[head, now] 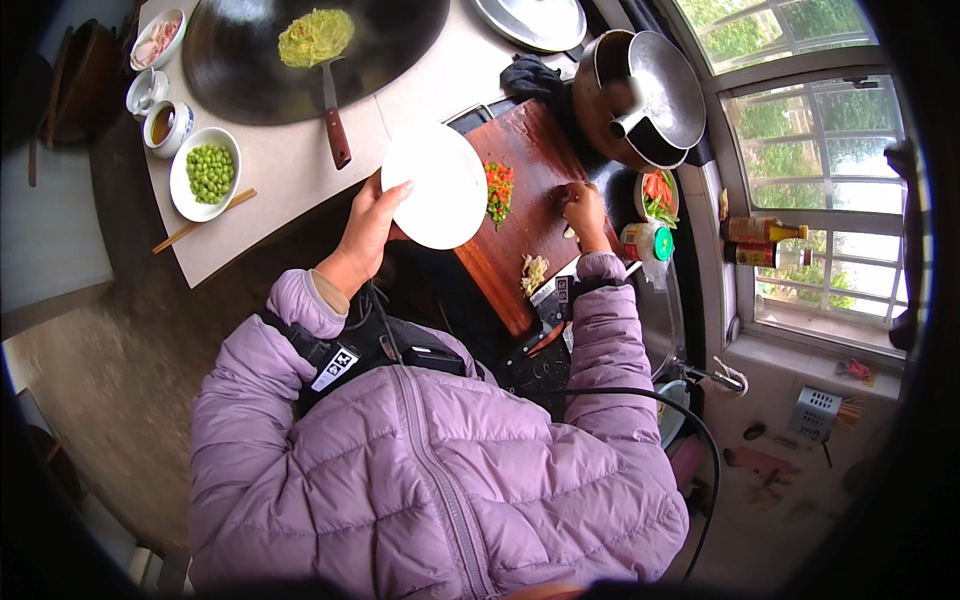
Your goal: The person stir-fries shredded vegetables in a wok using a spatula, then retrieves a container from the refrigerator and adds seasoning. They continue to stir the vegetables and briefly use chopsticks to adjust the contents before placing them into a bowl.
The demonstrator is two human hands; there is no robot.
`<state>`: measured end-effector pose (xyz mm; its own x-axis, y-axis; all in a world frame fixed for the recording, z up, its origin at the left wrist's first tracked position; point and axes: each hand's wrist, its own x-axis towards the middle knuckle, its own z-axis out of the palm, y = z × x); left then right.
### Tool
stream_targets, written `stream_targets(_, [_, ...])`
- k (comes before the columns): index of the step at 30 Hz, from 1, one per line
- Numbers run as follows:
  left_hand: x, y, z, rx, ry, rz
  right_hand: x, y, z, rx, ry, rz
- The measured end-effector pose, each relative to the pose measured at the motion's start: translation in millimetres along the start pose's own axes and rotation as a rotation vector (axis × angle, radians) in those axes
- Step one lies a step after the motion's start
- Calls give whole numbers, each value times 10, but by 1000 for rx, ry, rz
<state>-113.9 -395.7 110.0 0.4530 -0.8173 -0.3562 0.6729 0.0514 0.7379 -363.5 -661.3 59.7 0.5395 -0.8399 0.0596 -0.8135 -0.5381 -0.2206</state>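
My left hand (369,229) grips a white plate (435,187) by its near left edge, thumb on top; nothing lies on the plate. The plate overlaps the left side of a wooden cutting board (536,161). Over the board's right side, my right hand (586,214) has its fingers curled down; whether they hold anything is hidden. A small pale piece (569,232) lies just below those fingers. Chopped red and green peppers (498,191) sit on the board beside the plate. Closer to me is a small heap of chopped pale pieces, possibly garlic (534,274).
A large wok (247,75) holds yellow-green shredded food (316,36) and a wooden-handled spatula (335,127). Left of it stand a bowl of green peas (210,174), chopsticks (202,221) and small dishes. Pots (667,90), a pepper bowl (658,196) and a green-lidded jar (646,243) flank the board's right.
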Motion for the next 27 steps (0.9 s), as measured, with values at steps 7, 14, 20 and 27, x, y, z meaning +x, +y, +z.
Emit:
stream_targets(7, [-35, -10, -11, -34, -10, -35, -60, -124, -128, 129, -17, 167])
stream_targets(14, [38, -105, -60, 23, -6, 7, -90, -329, -144, 325, 9, 114])
stream_targets(20, [11, -103, -15, 23, -23, -44, -345, -1116, -60, 625, -282, -150])
stream_targets(27, [-51, -109, -84, 34, -21, 3, -445, -1476, -86, 807, -347, 77])
